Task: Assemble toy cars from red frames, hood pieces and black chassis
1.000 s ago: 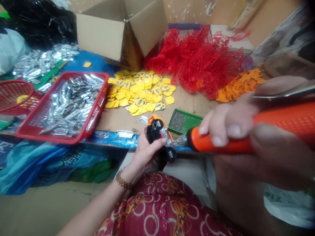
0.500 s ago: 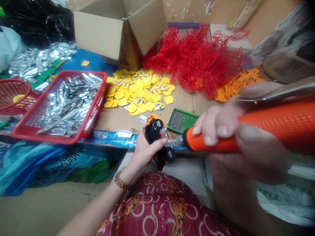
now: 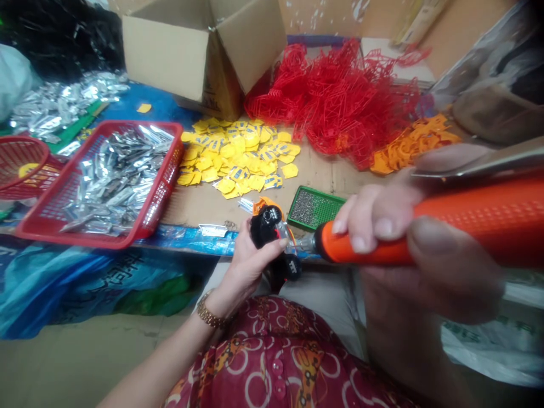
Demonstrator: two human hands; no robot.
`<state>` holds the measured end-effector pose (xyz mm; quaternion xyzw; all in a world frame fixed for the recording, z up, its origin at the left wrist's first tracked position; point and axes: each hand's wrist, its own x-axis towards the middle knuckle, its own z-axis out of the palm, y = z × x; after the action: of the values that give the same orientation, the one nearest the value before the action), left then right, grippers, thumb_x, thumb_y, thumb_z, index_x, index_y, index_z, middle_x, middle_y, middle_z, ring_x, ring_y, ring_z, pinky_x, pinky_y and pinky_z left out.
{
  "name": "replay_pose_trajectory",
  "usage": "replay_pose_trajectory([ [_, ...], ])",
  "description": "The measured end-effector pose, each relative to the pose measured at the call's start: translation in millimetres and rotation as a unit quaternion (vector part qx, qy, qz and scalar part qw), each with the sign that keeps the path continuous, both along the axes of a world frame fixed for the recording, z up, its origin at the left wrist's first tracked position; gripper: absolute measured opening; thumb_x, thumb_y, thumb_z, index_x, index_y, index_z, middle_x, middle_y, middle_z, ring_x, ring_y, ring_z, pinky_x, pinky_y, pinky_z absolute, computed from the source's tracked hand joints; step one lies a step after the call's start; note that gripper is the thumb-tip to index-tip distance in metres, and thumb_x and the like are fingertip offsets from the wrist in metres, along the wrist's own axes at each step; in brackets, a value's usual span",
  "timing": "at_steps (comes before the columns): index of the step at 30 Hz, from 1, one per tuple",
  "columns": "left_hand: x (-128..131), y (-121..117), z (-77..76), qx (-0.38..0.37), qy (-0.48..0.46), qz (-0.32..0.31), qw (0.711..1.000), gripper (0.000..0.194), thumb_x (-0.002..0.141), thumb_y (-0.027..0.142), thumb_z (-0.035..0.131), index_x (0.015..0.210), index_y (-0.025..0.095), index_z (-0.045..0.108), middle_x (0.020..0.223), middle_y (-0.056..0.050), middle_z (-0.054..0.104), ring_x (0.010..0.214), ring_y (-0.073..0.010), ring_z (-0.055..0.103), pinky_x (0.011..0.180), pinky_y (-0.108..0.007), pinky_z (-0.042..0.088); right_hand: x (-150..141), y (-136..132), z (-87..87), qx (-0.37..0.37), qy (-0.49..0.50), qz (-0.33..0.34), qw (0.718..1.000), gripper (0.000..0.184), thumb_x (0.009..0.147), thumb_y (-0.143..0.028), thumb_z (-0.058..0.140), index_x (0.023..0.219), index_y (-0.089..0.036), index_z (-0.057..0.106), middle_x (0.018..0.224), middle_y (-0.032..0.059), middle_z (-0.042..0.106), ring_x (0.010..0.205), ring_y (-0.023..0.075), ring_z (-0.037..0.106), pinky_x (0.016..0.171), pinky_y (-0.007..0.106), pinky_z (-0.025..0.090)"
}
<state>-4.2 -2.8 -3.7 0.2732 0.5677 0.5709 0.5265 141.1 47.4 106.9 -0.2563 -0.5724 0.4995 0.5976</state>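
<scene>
My left hand is closed around a small black and orange toy part, holding it above my lap at the table's front edge. My right hand grips the orange handle of an electric screwdriver; its metal tip touches the toy part from the right. A green tray of small screws lies on the table just behind the tip.
A red basket of silver foil pieces stands at the left, with a round red basket beyond it. Yellow tags, red plastic frames and orange pieces are heaped behind. An open cardboard box stands at the back.
The view has shifted slightly; both hands keep their hold and the screwdriver tip stays against the toy part.
</scene>
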Motion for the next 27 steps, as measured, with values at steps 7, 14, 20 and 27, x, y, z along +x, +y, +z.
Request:
replay_pose_trajectory([
  [7, 3, 1, 2.3, -0.016, -0.052, 0.006, 0.999, 0.050, 0.064, 0.028, 0.087, 0.103, 0.018, 0.057, 0.094, -0.002, 0.064, 0.086, -0.0182, 0.060, 0.080, -0.031, 0.048, 0, -5, 2.5, -0.047, 0.018, -0.015, 0.999, 0.032, 0.089, -0.039, 0.065, 0.062, -0.026, 0.055, 0.054, -0.0056, 0.046, 0.047, 0.0107, 0.050, 0.058, 0.031, 0.053],
  [14, 5, 1, 5.0, -0.031, -0.104, 0.013, 0.994, 0.049, 0.062, 0.026, 0.087, 0.101, 0.017, 0.059, 0.092, -0.003, 0.066, 0.082, -0.0170, 0.061, 0.079, -0.031, 0.047, -3, -4, 3.8, -0.009, 0.047, -0.012, 0.999, 0.039, 0.093, -0.039, 0.059, 0.057, -0.025, 0.055, 0.051, -0.0047, 0.045, 0.044, 0.0107, 0.047, 0.051, 0.031, 0.049],
  [20, 7, 2, 12.8, -0.044, -0.164, 0.009, 0.985, 0.046, 0.060, 0.022, 0.085, 0.098, 0.017, 0.059, 0.089, -0.002, 0.067, 0.077, -0.0160, 0.062, 0.077, -0.030, 0.049, -3, -6, 12.1, -0.047, 0.021, -0.023, 0.998, 0.043, 0.095, -0.035, 0.056, 0.054, -0.024, 0.051, 0.050, -0.0046, 0.047, 0.045, 0.0108, 0.048, 0.053, 0.030, 0.051],
  [27, 6, 2, 17.8, -0.049, -0.203, 0.006, 0.978, 0.051, 0.059, 0.019, 0.085, 0.103, 0.019, 0.058, 0.090, -0.001, 0.067, 0.081, -0.0156, 0.063, 0.081, -0.030, 0.049, -3, -7, 13.0, -0.064, 0.029, -0.034, 0.997, 0.038, 0.088, -0.022, 0.061, 0.053, -0.022, 0.049, 0.052, -0.0065, 0.046, 0.044, 0.0074, 0.047, 0.054, 0.027, 0.051],
])
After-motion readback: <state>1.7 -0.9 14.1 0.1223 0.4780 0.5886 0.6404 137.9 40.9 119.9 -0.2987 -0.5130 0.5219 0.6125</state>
